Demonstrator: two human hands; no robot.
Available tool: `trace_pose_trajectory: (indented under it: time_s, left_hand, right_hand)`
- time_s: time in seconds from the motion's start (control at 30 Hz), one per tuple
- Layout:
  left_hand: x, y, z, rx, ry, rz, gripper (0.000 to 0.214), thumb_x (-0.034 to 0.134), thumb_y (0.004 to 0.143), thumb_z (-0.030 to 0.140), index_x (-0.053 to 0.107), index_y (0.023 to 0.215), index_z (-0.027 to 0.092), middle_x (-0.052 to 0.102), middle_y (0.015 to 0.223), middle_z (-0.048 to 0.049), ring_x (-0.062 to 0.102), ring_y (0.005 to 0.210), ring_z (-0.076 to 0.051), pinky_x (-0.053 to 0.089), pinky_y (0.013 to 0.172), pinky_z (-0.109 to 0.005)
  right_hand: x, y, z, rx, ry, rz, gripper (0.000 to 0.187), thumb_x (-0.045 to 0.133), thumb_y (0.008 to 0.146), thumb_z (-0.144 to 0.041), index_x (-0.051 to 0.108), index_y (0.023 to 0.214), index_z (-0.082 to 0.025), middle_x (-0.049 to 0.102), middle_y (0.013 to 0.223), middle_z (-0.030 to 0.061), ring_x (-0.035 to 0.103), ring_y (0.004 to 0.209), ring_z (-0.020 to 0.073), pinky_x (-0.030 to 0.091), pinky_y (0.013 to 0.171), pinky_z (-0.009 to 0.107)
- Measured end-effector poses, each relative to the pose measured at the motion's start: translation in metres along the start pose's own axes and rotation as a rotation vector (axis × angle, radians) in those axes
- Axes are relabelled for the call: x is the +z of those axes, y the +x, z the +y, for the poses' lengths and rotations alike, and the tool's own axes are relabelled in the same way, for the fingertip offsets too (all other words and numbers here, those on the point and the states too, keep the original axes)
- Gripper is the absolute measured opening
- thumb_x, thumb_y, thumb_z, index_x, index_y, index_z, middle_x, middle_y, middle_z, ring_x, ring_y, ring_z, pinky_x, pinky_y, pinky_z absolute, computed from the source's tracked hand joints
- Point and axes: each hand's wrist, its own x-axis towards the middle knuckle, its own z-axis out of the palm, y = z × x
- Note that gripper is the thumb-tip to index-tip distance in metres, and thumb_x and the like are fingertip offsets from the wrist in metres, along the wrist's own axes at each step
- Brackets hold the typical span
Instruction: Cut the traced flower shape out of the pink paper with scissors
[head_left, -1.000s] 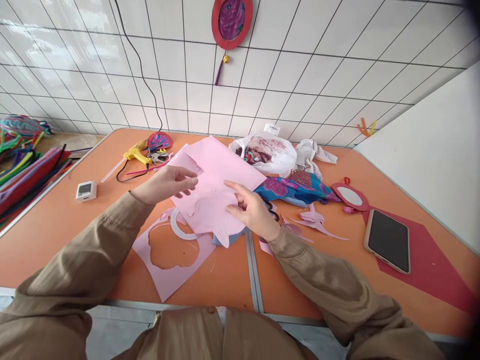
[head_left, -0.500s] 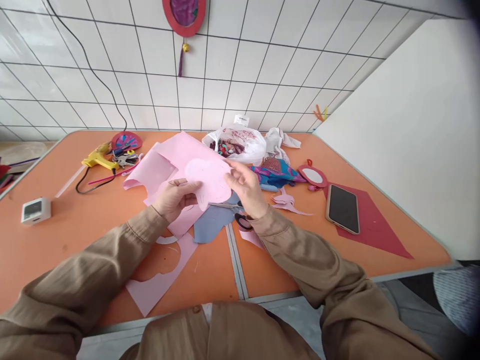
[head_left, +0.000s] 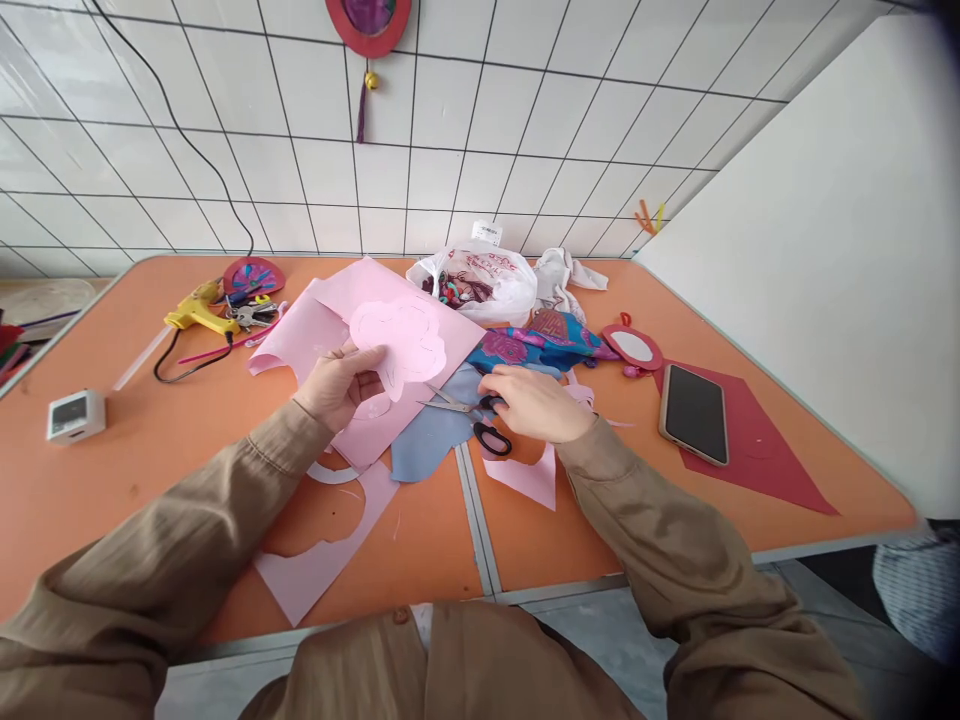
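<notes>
In my left hand (head_left: 341, 385) is a light pink cutout (head_left: 401, 345) with a scalloped, cloud-like outline and faint pencil lines, pinched at its lower left edge between thumb and fingers. My right hand (head_left: 536, 400) has its fingers closed at the upper handle loop of a pair of black-handled scissors (head_left: 466, 407). The blades are parted and point left over a blue-grey piece (head_left: 431, 440). Behind the cutout spreads a large pink sheet (head_left: 307, 325), partly folded over. A pink offcut (head_left: 529, 480) lies below the scissors.
At the left are a yellow glue gun (head_left: 201, 310), keys (head_left: 253, 315) and a small white device (head_left: 76, 415). A white plastic bag (head_left: 510, 285) and blue patterned cloth (head_left: 525, 348) sit behind. A phone (head_left: 694, 415) rests on red sheet (head_left: 772, 455). Another pink offcut (head_left: 300, 580) lies near the front edge.
My right hand has let go of the cutout and moved right and down to the scissors. The cutout has shifted slightly left, now held by my left hand alone.
</notes>
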Motion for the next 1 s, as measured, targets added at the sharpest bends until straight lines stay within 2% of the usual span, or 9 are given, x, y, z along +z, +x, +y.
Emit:
trace_pose_trajectory:
  time_s: [0.13,0.27,0.37,0.43,0.5,0.6,0.7,0.9,1.0]
  left_hand:
    - [0.001,-0.003,-0.002,0.001,0.016,-0.014,0.017,0.086,0.066,0.012,0.072,0.075,0.01,0.073,0.069,-0.0043,0.066,0.054,-0.012,0.056,0.049,-0.02]
    - [0.0,-0.005,-0.004,0.029,0.031,-0.024,0.023,0.09,0.062,0.017,0.072,0.075,0.011,0.074,0.071,-0.0047,0.067,0.057,-0.012,0.057,0.053,-0.022]
    - [-0.001,-0.005,-0.005,0.048,0.029,-0.03,0.027,0.092,0.059,0.02,0.073,0.077,0.011,0.074,0.073,-0.0046,0.066,0.058,-0.012,0.057,0.054,-0.022]
    - [-0.001,-0.006,-0.005,0.057,0.031,-0.038,0.03,0.092,0.058,0.022,0.075,0.08,0.01,0.075,0.075,-0.0053,0.066,0.059,-0.012,0.056,0.054,-0.023]
    - [-0.001,-0.006,-0.006,0.06,0.037,-0.041,0.031,0.092,0.057,0.023,0.075,0.079,0.01,0.074,0.074,-0.0055,0.065,0.058,-0.012,0.056,0.054,-0.023]
    - [0.0,-0.007,-0.007,0.062,0.038,-0.036,0.034,0.094,0.054,0.025,0.074,0.076,0.01,0.073,0.072,-0.0049,0.064,0.057,-0.012,0.056,0.053,-0.023]
    - [0.001,-0.009,-0.006,0.065,0.034,-0.037,0.036,0.095,0.051,0.027,0.072,0.074,0.01,0.071,0.068,-0.004,0.063,0.056,-0.012,0.055,0.051,-0.023]
    - [0.005,-0.013,-0.001,0.143,-0.032,-0.027,0.035,0.094,0.051,0.026,0.062,0.061,0.014,0.062,0.059,0.0021,0.058,0.052,-0.009,0.05,0.047,-0.019]
    - [0.007,-0.015,0.001,0.23,-0.045,-0.03,0.036,0.092,0.055,0.026,0.057,0.056,0.016,0.055,0.053,0.0043,0.055,0.049,-0.008,0.046,0.044,-0.019]
  right_hand:
    - [-0.004,-0.008,-0.008,0.017,-0.163,-0.055,0.034,0.051,0.08,0.0,0.067,0.107,-0.015,0.07,0.101,0.012,0.067,0.093,0.0257,0.03,0.059,0.032]
    - [-0.005,-0.015,-0.012,0.003,-0.136,-0.057,0.029,0.052,0.084,-0.006,0.066,0.106,-0.018,0.068,0.101,0.0095,0.066,0.094,0.0248,0.025,0.057,0.032]
    - [-0.006,-0.017,-0.016,0.108,-0.109,0.005,0.019,0.053,0.09,-0.017,0.066,0.104,-0.018,0.066,0.107,0.0098,0.065,0.085,0.0216,0.022,0.056,0.032]
    - [-0.005,-0.018,-0.017,0.138,-0.075,0.026,0.016,0.054,0.091,-0.019,0.065,0.102,-0.017,0.068,0.104,0.0096,0.066,0.084,0.022,0.023,0.057,0.032]
    - [-0.004,-0.019,-0.017,0.099,-0.048,-0.033,0.016,0.056,0.088,-0.017,0.064,0.102,-0.018,0.07,0.098,0.0088,0.067,0.086,0.0242,0.023,0.058,0.031]
    - [-0.001,-0.018,-0.017,0.036,-0.085,-0.121,0.027,0.053,0.083,-0.008,0.064,0.106,-0.018,0.072,0.099,0.0101,0.068,0.086,0.0266,0.022,0.057,0.032]
    - [0.001,-0.016,-0.015,0.01,-0.092,-0.093,0.032,0.05,0.081,-0.005,0.064,0.106,-0.018,0.072,0.099,0.0106,0.067,0.08,0.0248,0.026,0.057,0.031]
    - [-0.008,-0.019,0.0,-0.025,0.185,0.161,0.029,0.048,0.083,-0.008,0.063,0.104,-0.02,0.071,0.094,0.0058,0.066,0.077,0.0191,0.041,0.065,0.028]
    - [-0.014,-0.022,0.006,-0.017,0.423,0.138,0.02,0.049,0.086,-0.015,0.062,0.099,-0.021,0.069,0.083,0.0021,0.064,0.073,0.0174,0.044,0.065,0.028]
